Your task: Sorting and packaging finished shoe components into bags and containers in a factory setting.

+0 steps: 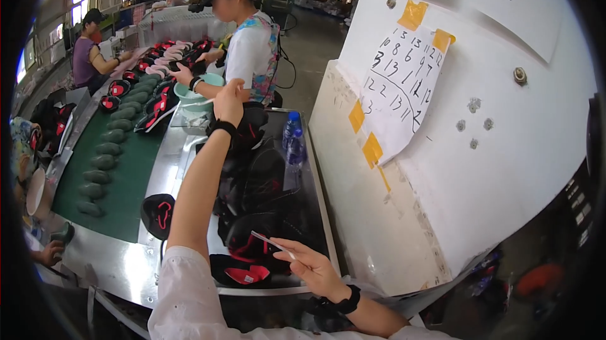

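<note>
Right hand at the lower centre of the frame, gripping one thin pale stick between its fingers, black shoe pieces with red parts near it, left hand raised at the upper centre, its grip I cannot tell, green belt at left

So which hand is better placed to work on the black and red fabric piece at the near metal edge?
Probably the right hand: it holds a slim pale tool close beside that fabric piece. The left hand is far forward, near a pale green basin.
</note>
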